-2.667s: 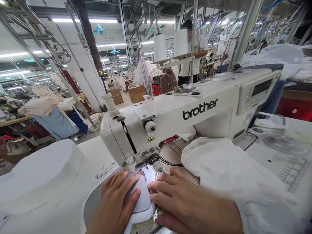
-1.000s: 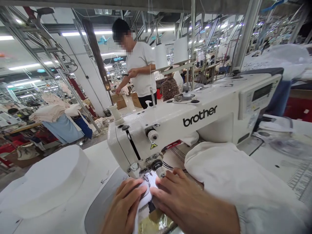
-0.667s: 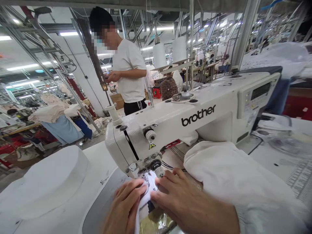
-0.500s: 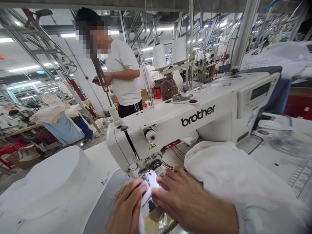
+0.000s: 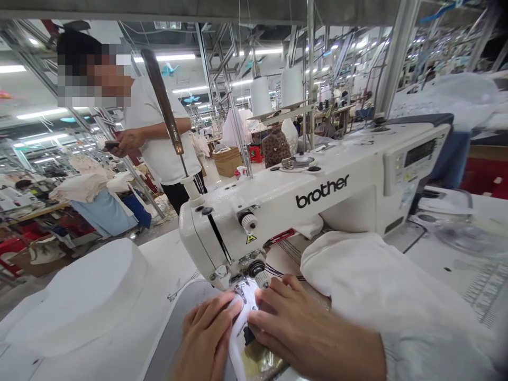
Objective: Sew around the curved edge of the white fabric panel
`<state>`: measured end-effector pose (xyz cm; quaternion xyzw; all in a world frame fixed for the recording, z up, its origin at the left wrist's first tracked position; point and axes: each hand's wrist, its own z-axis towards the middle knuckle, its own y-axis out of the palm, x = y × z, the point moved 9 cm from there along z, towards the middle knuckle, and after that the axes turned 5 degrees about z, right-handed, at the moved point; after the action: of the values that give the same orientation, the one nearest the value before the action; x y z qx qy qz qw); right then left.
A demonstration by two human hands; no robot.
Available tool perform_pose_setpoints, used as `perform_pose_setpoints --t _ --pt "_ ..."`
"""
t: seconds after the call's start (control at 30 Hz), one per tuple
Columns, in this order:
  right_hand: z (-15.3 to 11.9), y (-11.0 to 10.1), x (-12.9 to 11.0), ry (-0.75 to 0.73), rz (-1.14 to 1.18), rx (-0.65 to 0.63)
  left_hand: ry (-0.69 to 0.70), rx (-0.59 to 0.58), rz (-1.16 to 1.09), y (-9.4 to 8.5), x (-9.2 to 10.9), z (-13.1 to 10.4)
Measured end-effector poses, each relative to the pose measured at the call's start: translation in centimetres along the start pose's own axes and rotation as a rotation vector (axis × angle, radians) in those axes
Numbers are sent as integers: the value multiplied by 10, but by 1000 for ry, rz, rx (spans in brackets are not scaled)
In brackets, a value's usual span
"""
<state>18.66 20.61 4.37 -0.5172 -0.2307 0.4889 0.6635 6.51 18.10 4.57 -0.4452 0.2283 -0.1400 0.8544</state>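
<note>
The fingers (image 5: 228, 309) of my left hand (image 5: 204, 341) are lying close together and are pressing flat on a small white fabric piece (image 5: 237, 338), just in front of the presser foot (image 5: 241, 289) of the white Brother sewing machine (image 5: 301, 203). The fingers of my right hand (image 5: 305, 336) are slightly spread and are pressing on the same piece from the other side, so both hands are almost touching each other at the needle area. Neither hand is gripping anything; they are only holding the fabric down. The fabric piece is lying on the machine bed between my two hands, its far end under the presser foot, and its near end is running down toward the bottom edge of the view. Under it a shiny golden material (image 5: 260, 360) is showing.

My right forearm is wearing a white sleeve (image 5: 397, 307). A stack of white fabric (image 5: 79, 293) is sitting on the desk (image 5: 159, 264) to the left, well apart from my hands. Two white thread cones (image 5: 261, 95) are standing behind the machine. Another person in a white shirt (image 5: 159, 132) is standing beyond the desk and is holding a small dark object.
</note>
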Motion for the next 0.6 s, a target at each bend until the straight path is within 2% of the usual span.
perform_pose_setpoints --t 0.13,0.27,0.37,0.5,0.6 --pt "1 -1 -1 -4 -9 3 -45 -80 41 16 -2 -11" --pt "2 1 0 1 17 -1 -66 -104 59 21 -2 -16" --pt "2 3 1 12 19 -11 -102 -106 38 17 -7 -12" --pt "1 2 1 12 18 5 44 -75 -41 3 -2 2" --pt "2 1 2 21 15 25 81 7 -32 -8 -3 6"
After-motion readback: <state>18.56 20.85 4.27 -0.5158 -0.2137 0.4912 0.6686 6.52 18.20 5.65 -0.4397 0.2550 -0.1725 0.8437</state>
